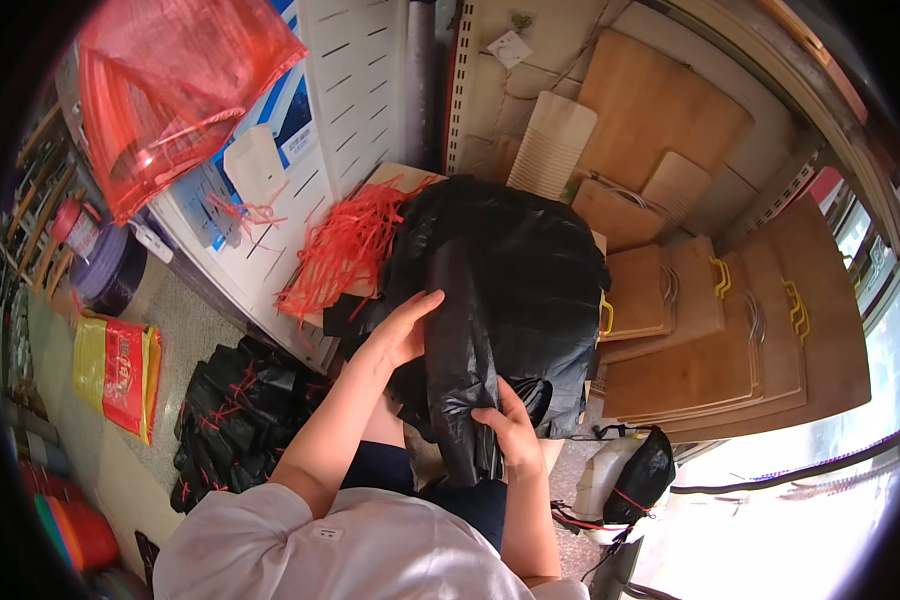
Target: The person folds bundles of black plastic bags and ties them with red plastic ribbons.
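A long folded bundle of black plastic bags (461, 352) stands between my hands, over my lap. My right hand (514, 431) grips its lower right side, thumb across the front. My left hand (409, 326) is at its left edge, thumb raised along the side and fingertips hidden behind the plastic. Just beyond spreads a large pile of flat black plastic bags (544, 277), covering most of the surface under it. To its left lies a heap of red plastic tie strips (352, 244).
Tied black bundles (240, 409) lie on the floor at left, near a yellow-and-red package (118, 375). A red plastic bag (187, 90) hangs upper left beside a white slotted panel (360, 82). Wooden cutting boards (690, 367) lean at right, above a white-and-black bag (619, 480).
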`<state>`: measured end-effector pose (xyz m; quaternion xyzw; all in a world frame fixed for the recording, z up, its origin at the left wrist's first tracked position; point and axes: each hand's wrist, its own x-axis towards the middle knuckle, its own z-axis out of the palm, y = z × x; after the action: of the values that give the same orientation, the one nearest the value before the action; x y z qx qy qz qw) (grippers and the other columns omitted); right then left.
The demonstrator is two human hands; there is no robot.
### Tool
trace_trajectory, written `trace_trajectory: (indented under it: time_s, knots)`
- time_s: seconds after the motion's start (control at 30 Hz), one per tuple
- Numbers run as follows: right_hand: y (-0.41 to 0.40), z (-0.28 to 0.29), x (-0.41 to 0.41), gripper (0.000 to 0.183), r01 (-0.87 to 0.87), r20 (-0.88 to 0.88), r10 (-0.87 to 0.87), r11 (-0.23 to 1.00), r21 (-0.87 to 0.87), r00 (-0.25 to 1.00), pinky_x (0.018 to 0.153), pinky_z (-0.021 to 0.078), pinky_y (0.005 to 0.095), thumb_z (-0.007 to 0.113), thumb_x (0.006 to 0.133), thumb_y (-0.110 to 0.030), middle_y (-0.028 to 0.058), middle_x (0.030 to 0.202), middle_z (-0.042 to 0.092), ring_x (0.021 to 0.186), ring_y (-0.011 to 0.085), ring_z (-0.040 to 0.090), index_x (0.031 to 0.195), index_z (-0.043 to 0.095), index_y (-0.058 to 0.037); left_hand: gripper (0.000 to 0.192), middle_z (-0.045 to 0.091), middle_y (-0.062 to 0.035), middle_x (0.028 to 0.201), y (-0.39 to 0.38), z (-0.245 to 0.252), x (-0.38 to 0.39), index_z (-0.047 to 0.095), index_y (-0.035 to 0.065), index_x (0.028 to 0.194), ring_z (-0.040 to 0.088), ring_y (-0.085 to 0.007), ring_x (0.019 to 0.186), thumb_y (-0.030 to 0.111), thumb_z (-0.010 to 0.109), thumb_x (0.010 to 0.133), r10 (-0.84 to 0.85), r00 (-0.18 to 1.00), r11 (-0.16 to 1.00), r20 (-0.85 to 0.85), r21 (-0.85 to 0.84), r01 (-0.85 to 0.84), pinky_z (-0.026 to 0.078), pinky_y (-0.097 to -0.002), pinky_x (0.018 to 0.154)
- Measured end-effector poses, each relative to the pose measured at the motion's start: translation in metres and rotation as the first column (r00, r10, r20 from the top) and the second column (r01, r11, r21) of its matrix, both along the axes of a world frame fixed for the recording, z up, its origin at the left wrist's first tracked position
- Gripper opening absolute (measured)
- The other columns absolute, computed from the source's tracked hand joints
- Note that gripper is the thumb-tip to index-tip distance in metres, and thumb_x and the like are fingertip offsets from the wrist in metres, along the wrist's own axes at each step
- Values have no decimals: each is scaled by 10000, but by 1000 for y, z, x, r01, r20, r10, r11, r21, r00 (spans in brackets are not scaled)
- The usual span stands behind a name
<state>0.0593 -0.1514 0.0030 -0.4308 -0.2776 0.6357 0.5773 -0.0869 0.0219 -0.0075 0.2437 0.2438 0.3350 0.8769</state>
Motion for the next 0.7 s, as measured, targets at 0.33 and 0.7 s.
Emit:
trace_trajectory:
  time_s: [0.33,0.7]
  knots:
    - [-1,2,-17,487,3,225,32,988,-154,974,910,416,259,580,926,-221,85,1176,571,1044,144,534,1319,420,18,413,628,-78,961,-18,-5,2,543,47,1113,632,-192,827,107,741,755,243,963,965,-117,135,-227,535,-345,717]
    - [3,-34,3,349,-30,399,2,998,63,917,921,397,246,568,918,-90,54,1144,595,1024,119,523,1236,508,41,243,624,-60,993,49,-26,-57,587,67,1077,610,-141,886,237,593,904,570,790,778,-228,459,-429,499,-301,784]
